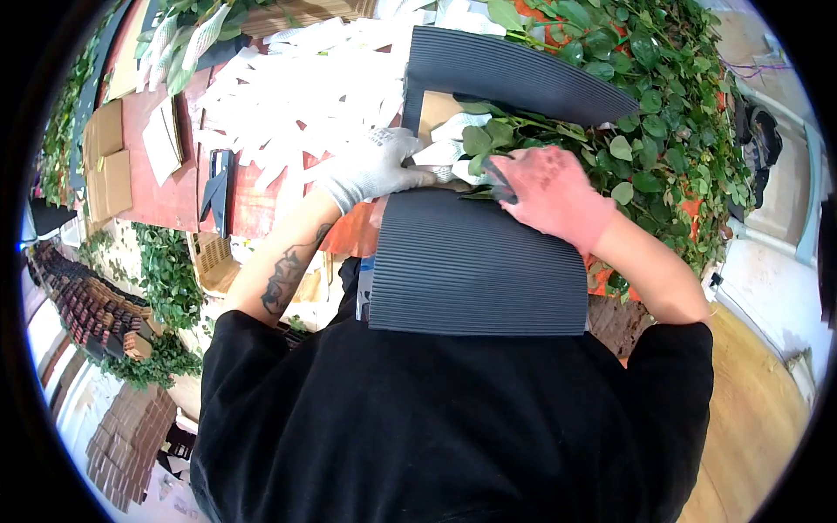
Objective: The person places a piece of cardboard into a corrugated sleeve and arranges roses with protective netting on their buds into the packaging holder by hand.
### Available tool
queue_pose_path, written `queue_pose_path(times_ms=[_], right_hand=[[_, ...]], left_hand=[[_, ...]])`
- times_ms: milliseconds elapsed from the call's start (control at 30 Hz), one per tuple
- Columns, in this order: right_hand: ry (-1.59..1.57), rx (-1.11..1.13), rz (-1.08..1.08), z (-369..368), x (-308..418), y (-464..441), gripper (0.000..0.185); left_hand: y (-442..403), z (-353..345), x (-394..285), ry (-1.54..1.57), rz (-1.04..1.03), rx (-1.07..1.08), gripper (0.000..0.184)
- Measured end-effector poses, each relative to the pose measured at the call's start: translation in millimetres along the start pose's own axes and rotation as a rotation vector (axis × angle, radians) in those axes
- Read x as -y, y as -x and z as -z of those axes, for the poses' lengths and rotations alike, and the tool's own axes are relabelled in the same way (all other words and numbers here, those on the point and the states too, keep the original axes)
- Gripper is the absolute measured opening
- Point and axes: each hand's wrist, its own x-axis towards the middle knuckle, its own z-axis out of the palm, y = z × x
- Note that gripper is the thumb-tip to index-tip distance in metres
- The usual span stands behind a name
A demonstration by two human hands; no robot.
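Black corrugated cardboard (pixel 479 266) lies in front of my body, with its far flap (pixel 514 74) raised behind my hands. Between the two parts lie flower heads in white netting sleeves (pixel 442 154), with green leafy stems (pixel 523 131) running to the right. My left hand (pixel 379 166), in a whitish glove, curls its thumb and fingers around the sleeved heads at their left end. My right hand (pixel 554 193), in a pink glove with dark fingertips, closes over the leaves and stems just right of the heads. Its fingertips are partly hidden among the leaves.
White paper strips (pixel 296 96) cover much of the red table (pixel 161 196). A black stapler (pixel 218 193) and a small pad (pixel 163 139) lie at the left, near cardboard pieces (pixel 107 166). More sleeved flowers (pixel 187 44) rest at the far left. Dense leafy stems (pixel 654 113) fill the right side.
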Motion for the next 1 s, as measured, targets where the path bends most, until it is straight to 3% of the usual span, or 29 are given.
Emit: queue_pose_path(times_ms=[100, 200, 267, 367, 400, 500, 600, 733, 767, 900, 1000], right_hand=[[-0.075, 0.34, -0.113, -20.3, -6.8, -15.0, 0.034], [-0.048, 0.333, -0.164, -12.1, -1.4, -25.1, 0.034], [-0.017, 0.113, -0.202, -16.8, -9.6, -23.5, 0.032], [-0.308, -0.063, -0.237, -11.2, -22.0, -20.0, 0.032], [-0.428, 0.082, -0.245, 2.0, -17.0, -20.6, 0.031], [-0.472, 0.149, 0.05, -12.2, -13.2, -15.1, 0.038], [-0.235, 0.205, -0.106, -19.7, -7.8, -15.3, 0.04], [-0.176, 0.28, -0.016, -16.0, -3.5, -23.3, 0.035], [-0.21, 0.316, -0.081, -3.0, -1.4, -29.0, 0.034], [-0.283, 0.113, -0.34, -7.4, -29.5, -30.0, 0.035], [-0.213, -0.107, -0.242, -24.3, -42.4, -24.3, 0.032]], left_hand=[[5.6, -1.4, -1.3, 0.124, 0.048, -0.022, 0.04], [10.1, -3.4, 2.5, 0.119, 0.069, -0.038, 0.037], [11.7, -3.0, 3.3, 0.113, 0.057, -0.022, 0.035], [7.7, -9.5, 4.8, 0.097, 0.067, -0.052, 0.029], [6.6, -10.6, 5.4, 0.088, 0.102, -0.098, 0.026], [1.9, -5.9, 2.6, 0.187, 0.125, -0.161, 0.027], [-8.7, -7.6, 14.8, 0.004, 0.204, -0.05, 0.022], [-4.5, -3.5, 5.4, 0.028, 0.203, -0.071, 0.022], [-2.8, -3.1, 5.3, 0.01, 0.144, -0.101, 0.021], [5.5, -7.4, 10.2, 0.04, -0.067, -0.201, 0.019], [9.8, -6.9, 13.7, 0.034, -0.124, -0.162, 0.018]])
